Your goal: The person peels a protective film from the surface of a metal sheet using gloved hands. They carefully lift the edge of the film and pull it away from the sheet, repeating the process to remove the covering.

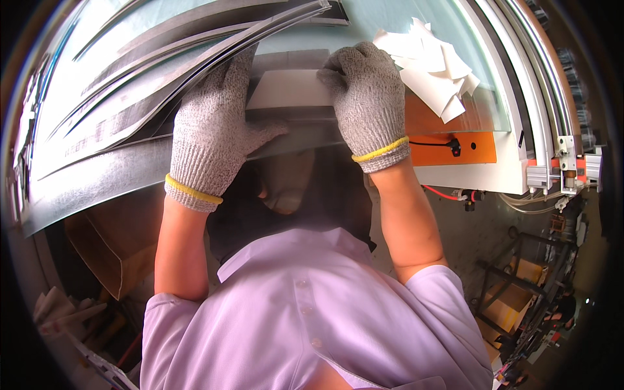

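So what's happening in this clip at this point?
A person in grey knit gloves stands at a glass-topped work table. The left hand lies flat on a stack of thin, shiny metal sheets, its fingers tucked under the curling upper ones. The right hand presses its fingertips on a white card lying on the sheet in front. A pile of white paper pieces sits on the glass just right of that hand, above an orange panel.

Both hands are covered by speckled grey knitted gloves, the left hand and the right hand alike, each cuff edged with a yellow band. A short-sleeved lilac buttoned shirt is worn; the forearms are left uncovered.
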`<state>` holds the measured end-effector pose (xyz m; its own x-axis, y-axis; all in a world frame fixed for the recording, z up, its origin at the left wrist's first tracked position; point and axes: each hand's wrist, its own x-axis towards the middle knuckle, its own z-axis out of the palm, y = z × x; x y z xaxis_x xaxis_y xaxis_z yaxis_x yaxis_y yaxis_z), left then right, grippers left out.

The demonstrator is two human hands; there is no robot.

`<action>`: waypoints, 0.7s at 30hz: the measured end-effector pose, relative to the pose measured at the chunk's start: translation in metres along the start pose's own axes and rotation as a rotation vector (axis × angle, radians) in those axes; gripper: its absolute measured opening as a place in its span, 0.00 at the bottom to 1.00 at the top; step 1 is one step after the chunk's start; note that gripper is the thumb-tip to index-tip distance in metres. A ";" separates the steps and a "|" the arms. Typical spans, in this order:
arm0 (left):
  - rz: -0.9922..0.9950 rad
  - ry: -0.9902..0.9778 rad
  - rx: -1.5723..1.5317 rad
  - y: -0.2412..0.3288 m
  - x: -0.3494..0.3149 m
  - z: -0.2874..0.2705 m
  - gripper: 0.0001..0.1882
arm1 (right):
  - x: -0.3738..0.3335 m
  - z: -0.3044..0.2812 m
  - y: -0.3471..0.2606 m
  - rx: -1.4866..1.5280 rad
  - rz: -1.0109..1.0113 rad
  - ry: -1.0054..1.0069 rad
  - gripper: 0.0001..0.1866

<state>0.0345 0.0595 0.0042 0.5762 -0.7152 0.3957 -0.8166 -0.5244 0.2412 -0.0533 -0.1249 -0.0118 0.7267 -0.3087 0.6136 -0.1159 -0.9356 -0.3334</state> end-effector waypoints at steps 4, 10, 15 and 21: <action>-0.029 0.016 -0.006 -0.004 -0.002 0.004 0.57 | 0.000 -0.006 -0.002 -0.024 -0.125 0.010 0.04; -0.027 -0.067 0.023 0.000 -0.016 0.000 0.52 | -0.020 -0.015 -0.003 -0.008 -0.207 0.069 0.05; -0.022 -0.042 -0.045 -0.002 -0.019 0.003 0.51 | -0.024 -0.005 0.000 -0.061 -0.172 0.103 0.04; 0.009 -0.037 -0.009 -0.004 -0.020 0.002 0.51 | -0.017 -0.019 -0.009 -0.022 -0.347 0.036 0.05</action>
<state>0.0264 0.0754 -0.0068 0.5697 -0.7364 0.3649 -0.8218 -0.5142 0.2455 -0.0775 -0.1149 -0.0050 0.7009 0.0228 0.7129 0.1192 -0.9892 -0.0855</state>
